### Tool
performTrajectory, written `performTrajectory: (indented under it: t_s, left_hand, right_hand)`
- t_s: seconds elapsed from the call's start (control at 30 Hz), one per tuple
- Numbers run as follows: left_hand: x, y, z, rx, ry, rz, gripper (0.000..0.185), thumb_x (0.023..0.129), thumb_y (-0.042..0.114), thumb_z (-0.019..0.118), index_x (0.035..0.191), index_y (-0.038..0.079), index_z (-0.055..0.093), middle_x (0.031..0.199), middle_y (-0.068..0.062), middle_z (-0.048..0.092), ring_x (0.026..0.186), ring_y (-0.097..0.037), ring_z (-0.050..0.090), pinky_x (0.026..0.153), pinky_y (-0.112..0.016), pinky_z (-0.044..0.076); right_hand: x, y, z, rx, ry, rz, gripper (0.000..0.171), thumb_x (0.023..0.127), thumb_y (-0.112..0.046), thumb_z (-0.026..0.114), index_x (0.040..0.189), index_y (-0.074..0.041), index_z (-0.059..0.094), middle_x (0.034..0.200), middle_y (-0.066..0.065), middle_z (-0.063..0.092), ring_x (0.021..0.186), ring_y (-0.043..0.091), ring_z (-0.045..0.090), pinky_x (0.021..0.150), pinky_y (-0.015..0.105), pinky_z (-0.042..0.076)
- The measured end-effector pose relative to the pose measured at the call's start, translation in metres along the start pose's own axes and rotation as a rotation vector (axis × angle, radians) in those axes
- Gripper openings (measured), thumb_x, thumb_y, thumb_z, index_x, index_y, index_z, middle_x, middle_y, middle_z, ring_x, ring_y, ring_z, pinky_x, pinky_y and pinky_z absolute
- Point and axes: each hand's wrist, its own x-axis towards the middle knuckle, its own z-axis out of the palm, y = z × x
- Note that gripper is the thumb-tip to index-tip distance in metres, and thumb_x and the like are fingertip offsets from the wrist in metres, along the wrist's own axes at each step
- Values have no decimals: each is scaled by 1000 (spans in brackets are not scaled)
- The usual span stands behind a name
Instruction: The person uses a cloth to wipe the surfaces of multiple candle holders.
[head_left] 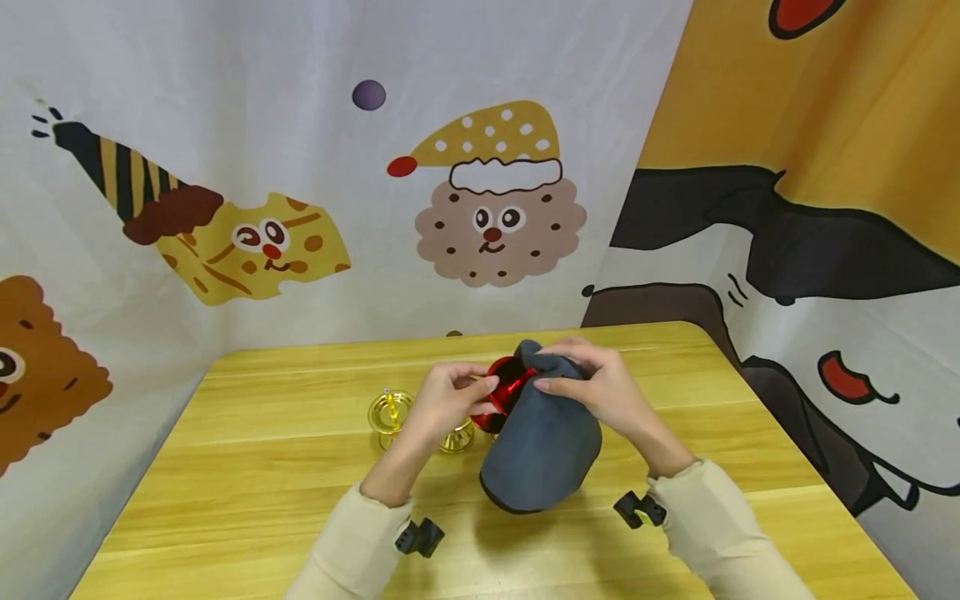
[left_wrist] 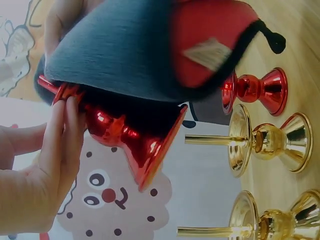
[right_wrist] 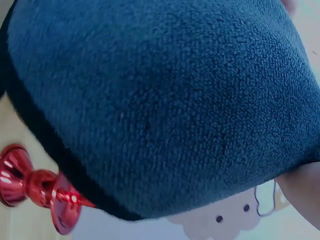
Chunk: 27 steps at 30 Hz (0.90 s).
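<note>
My left hand [head_left: 474,390] pinches the rim of a shiny red candle holder [head_left: 514,382], which lies half inside the mouth of a dark grey pouch [head_left: 542,450]. In the left wrist view the fingers [left_wrist: 64,135] press on the holder [left_wrist: 135,137] under the pouch [left_wrist: 125,45] and its red lining [left_wrist: 215,40]. My right hand [head_left: 558,373] grips the pouch's gathered top edge. The pouch [right_wrist: 160,100] fills the right wrist view, and one finger [right_wrist: 305,195] shows at its lower right.
A second red candle holder [left_wrist: 255,90] [right_wrist: 35,185] lies on the yellow wooden table [head_left: 262,467] beside two gold ones [head_left: 390,410] [head_left: 457,439]. A black drawstring [left_wrist: 270,37] hangs from the pouch. Cartoon-printed cloth walls close in the back and right.
</note>
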Motion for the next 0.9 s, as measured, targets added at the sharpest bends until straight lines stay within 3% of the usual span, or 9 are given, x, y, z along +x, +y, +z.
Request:
performTrajectory:
  t_s: [0.13, 0.27, 0.37, 0.5, 0.77, 0.9]
  left_hand:
    - [1, -2, -4, -98, 22, -19, 22, 89, 0, 57, 107, -11, 57, 89, -16, 55, 67, -17, 63, 69, -32, 56]
    - [0, -2, -5, -148, 36, -21, 22, 90, 0, 55, 108, -12, 55, 87, -15, 52, 69, -15, 60, 70, -30, 56]
    - [-1, 0, -4, -176, 32, -15, 23, 90, 0, 55, 110, -11, 54, 89, -16, 52, 71, -17, 61, 71, -31, 56]
    - [-4, 3, -3, -200, 33, 1, 23, 91, 1, 54, 110, -10, 54, 92, -18, 53, 75, -20, 61, 71, -32, 56]
    - [-5, 1, -1, -205, 69, 57, 23, 91, 1, 53, 111, -9, 55, 97, -20, 53, 77, -22, 62, 69, -29, 56]
    - [-6, -1, 0, -171, 64, 94, 22, 91, 1, 54, 110, -10, 57, 96, -20, 54, 76, -22, 63, 67, -31, 57]
  right_hand:
    - [-1, -3, -6, 52, 85, -44, 31, 79, 2, 69, 107, 1, 56, 101, 7, 57, 78, 19, 61, 68, 26, 54]
    - [-3, -1, 1, 11, 159, -111, 31, 77, 6, 69, 103, 1, 53, 93, 7, 58, 75, 15, 59, 65, 22, 52]
    - [-7, 5, 12, -66, 157, -161, 26, 76, 5, 70, 100, 1, 61, 95, 10, 59, 83, 15, 58, 72, 19, 51]
    - [-12, 12, 24, -179, 155, -233, 23, 77, 4, 69, 100, -1, 67, 112, 14, 54, 102, 22, 50, 81, 17, 47]
    - [-19, 16, 35, -303, 115, -268, 26, 82, 0, 65, 108, -2, 66, 129, 16, 46, 113, 33, 48, 82, 42, 51]
    - [-21, 18, 36, -305, 121, -247, 25, 81, 1, 66, 105, -2, 67, 125, 17, 49, 108, 31, 53, 78, 39, 53]
